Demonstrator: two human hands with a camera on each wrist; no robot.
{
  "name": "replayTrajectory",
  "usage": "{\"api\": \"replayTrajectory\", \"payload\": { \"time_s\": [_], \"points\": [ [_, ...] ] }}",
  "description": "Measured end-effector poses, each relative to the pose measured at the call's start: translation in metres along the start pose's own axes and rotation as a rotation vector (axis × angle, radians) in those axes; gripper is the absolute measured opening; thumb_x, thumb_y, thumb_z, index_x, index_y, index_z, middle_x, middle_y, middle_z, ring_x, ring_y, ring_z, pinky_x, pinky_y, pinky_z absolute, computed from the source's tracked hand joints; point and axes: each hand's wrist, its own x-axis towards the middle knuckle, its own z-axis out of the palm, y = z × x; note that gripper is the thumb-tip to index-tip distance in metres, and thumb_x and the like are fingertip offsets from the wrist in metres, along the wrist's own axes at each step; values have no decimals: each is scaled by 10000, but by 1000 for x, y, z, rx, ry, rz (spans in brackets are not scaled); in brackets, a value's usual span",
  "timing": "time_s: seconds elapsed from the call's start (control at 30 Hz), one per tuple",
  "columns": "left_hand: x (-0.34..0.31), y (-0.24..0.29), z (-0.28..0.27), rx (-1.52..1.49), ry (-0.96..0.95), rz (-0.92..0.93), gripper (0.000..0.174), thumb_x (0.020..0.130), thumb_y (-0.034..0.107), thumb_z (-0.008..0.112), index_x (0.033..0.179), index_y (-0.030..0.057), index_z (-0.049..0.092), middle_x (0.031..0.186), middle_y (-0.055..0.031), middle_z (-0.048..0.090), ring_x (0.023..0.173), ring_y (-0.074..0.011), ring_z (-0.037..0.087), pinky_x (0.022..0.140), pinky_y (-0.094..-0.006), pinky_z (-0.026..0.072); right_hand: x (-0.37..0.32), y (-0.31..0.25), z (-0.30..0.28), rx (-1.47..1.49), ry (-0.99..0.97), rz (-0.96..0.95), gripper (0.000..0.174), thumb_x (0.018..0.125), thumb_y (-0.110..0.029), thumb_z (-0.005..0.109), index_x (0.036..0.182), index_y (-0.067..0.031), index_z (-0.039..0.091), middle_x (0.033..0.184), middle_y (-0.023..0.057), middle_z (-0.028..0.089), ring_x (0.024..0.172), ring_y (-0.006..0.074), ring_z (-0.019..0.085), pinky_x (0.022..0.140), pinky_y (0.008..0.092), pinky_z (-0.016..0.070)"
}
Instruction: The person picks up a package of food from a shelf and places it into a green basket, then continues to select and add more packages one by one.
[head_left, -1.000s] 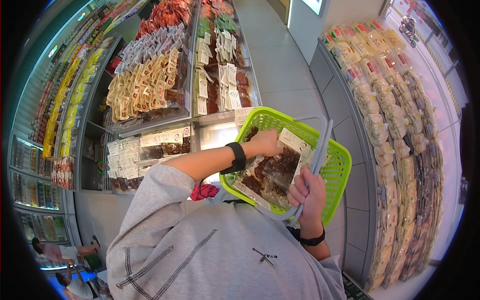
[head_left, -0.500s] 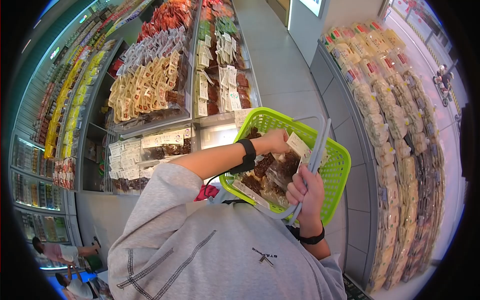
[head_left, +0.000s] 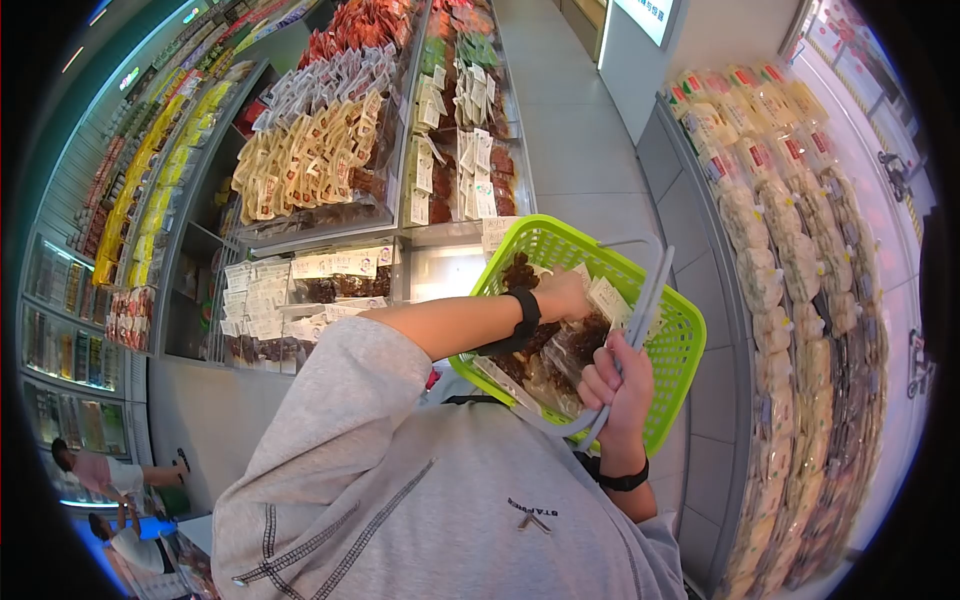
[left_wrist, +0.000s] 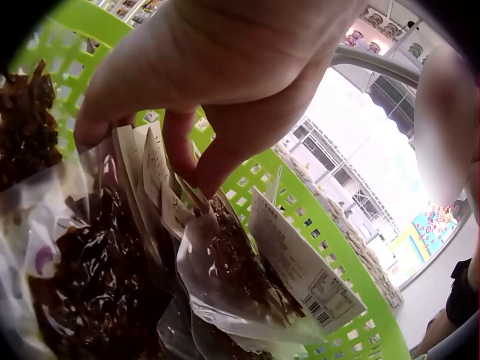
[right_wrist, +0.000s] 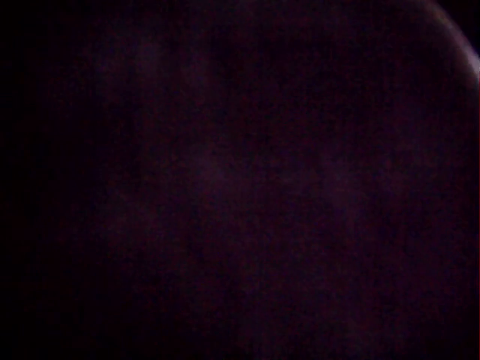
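In the head view a green basket (head_left: 697, 345) holds clear packets of dark brown food (head_left: 560, 350). The left hand (head_left: 565, 295) reaches down inside it. Seen from the left wrist, that hand (left_wrist: 217, 60) pinches the labelled top of a packet (left_wrist: 236, 270) between thumb and fingers, with more packets pressed alongside. A white label card (left_wrist: 300, 259) stands beside them, by the green lattice. The right hand (head_left: 618, 385) has its fingers curled round the grey basket handle (head_left: 650, 300). The right wrist view is almost black.
Beyond the basket stands a display of packaged food (head_left: 300, 160), with labelled packets (head_left: 255, 300) along its near edge. A shelf of pale packages (head_left: 770, 300) runs down the right side. People (head_left: 110, 475) are at the lower left; floor (head_left: 575, 120) shows between displays.
The left hand has shifted slightly right and down within the basket, and a label card beside it has tilted. The surrounding displays have shifted in view. The right hand keeps its grip on the handle.
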Motion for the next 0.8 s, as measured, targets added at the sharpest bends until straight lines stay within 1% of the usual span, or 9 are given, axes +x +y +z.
{"api": "replayTrajectory", "payload": {
  "time_s": [0.1,0.17,0.2,0.3,0.4,0.5,0.6,0.7,0.8],
  "points": [
    [13,-7,-15,-157,-219,-47,179,653,211,742,688,41,698,635,-100,656,581,-196,631,577,-331,516,0,-2,-1,7,-8,3,123,966,-200,486,897,-98,494,540,-61,300,386,32,265,337,203,249],
    [16,-20,-23,-255,-284,-127,165,654,197,739,667,41,690,621,-99,650,553,-195,619,565,-333,508,1,-4,-3,3,-18,9,123,966,-198,483,895,-97,493,541,-61,301,386,32,266,338,203,249],
    [10,-20,-40,-307,-269,-128,151,667,164,740,642,33,670,599,-82,635,545,-171,611,532,-324,490,1,-5,-3,1,-22,11,123,967,-196,482,894,-97,493,542,-61,302,387,32,266,338,203,249],
    [6,-46,-44,-471,-290,-233,174,687,144,744,619,20,642,590,-59,619,525,-150,597,499,-298,484,1,-9,-3,-4,-36,52,114,966,-188,474,898,-98,460,559,-42,320,398,52,300,352,217,282],
    [0,-58,-53,-551,-355,-301,180,710,138,738,649,6,633,596,-43,604,509,-136,580,467,-278,474,3,-7,-7,-3,-46,52,114,966,-189,474,900,-98,462,558,-41,322,396,52,303,348,217,279],
    [-10,-53,-61,-467,-425,-280,176,728,150,724,702,5,628,617,-46,599,487,-138,566,443,-275,470,4,-8,-8,9,-48,58,117,966,-191,477,898,-97,463,556,-42,321,395,52,306,345,216,278],
    [-21,-41,-68,-408,-530,-230,149,748,142,685,746,8,619,637,-72,611,525,-155,595,491,-300,486,6,-7,-11,19,-68,58,117,964,-191,480,896,-97,465,555,-44,321,395,52,309,345,214,279],
    [-16,-46,-62,-157,-313,21,122,757,119,641,768,2,608,662,-105,630,584,-171,626,563,-323,498,6,-9,-11,19,-45,59,117,963,-191,482,893,-99,468,553,-45,322,393,50,306,345,214,277],
    [-10,-40,-86,-83,-266,135,137,751,103,623,834,-5,608,686,-119,644,625,-181,640,602,-332,491,6,-12,-11,7,-26,63,116,961,-191,485,890,-101,473,552,-45,324,391,50,303,345,216,277]
  ]
}}
